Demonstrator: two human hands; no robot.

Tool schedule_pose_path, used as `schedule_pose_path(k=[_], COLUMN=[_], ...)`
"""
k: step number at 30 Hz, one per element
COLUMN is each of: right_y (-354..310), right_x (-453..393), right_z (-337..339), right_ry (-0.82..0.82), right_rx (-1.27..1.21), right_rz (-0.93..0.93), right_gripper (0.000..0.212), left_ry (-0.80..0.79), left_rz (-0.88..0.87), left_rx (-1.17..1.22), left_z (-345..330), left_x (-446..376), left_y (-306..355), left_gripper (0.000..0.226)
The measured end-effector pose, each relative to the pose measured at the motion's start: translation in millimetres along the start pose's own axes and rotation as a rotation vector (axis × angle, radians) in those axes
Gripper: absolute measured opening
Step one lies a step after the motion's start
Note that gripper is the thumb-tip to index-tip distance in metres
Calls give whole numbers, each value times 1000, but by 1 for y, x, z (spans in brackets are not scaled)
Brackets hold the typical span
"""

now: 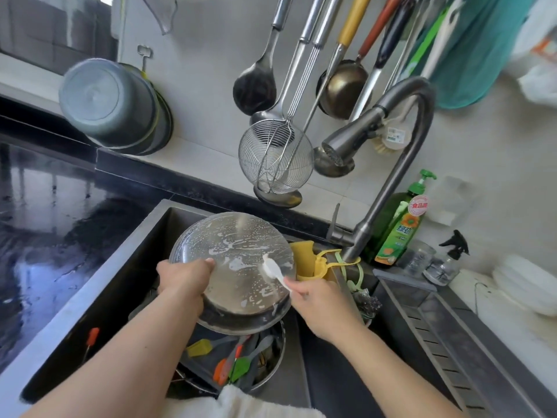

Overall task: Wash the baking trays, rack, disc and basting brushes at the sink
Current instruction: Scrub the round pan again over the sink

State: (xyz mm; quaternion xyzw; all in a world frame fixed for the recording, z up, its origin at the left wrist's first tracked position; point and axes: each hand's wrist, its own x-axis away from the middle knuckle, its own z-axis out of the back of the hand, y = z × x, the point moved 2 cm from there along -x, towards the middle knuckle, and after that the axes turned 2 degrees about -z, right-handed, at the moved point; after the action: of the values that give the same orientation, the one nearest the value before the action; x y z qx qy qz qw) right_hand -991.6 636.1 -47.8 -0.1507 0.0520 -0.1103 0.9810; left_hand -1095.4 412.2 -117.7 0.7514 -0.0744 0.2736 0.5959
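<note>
Disc point(238, 267) mid-scrub over the sink point(144, 236), tilted and streaked with suds, left hand point(184, 274) gripping its left rim, right hand point(313, 300) pinching a white brush point(272, 270) against its face; probably rinsing under the tap point(337, 149) next; beneath, basting brushes point(232, 363) lying in a tray point(199, 362).

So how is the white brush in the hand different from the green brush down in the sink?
The white brush is soapy and gripped by the right hand, its head against the round metal disc; the green brush lies untouched in the sink below. White is raised up; green lies flat among other brushes. Both have long handles.
</note>
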Motion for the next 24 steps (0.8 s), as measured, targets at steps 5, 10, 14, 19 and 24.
schedule_pose_path(k=[5, 10, 14, 19, 24], right_y=[2, 8, -26, -24, -38], right_x=[11, 16, 40, 25, 30], right_z=[1, 9, -4, 1, -8], right_ry=[22, 37, -171, -34, -21], right_rx=[36, 63, 88, 169, 190], right_rz=[41, -15, 175, 112, 154], right_gripper=[38, 38, 37, 41, 40], left_ry=[-7, -20, -19, -38, -98], left_rz=[-6, -1, 17, 57, 111], left_rx=[-12, 16, 125, 229, 306], left_z=[3, 3, 6, 8, 8], left_x=[7, 8, 10, 19, 20], left_y=[1, 1, 4, 9, 8], left_gripper=[90, 88, 70, 54, 48])
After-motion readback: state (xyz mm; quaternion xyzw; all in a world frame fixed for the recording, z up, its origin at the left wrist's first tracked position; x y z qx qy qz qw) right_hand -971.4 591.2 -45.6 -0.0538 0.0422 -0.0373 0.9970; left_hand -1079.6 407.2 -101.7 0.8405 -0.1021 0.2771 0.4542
